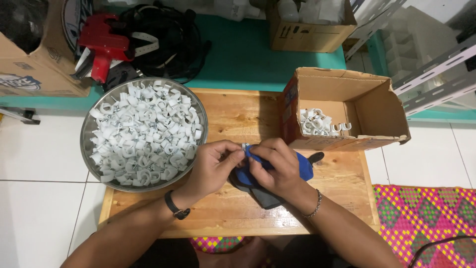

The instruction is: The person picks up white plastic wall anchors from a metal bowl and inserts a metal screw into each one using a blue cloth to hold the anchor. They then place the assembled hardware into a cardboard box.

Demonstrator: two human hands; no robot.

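Right now fingers of both hands are pinching a small white clip against a blue-handled tool at counter centre: left hand steadying, right hand clenching the handle. Progress looks early, approx.: steel bowl w/ white clips is sitting heaped, cardboard box holding only a few. Tool's head is hiding under fingers; can't tell what kind.

Bare forearms; black wristband on left, silver chain bracelet on right.
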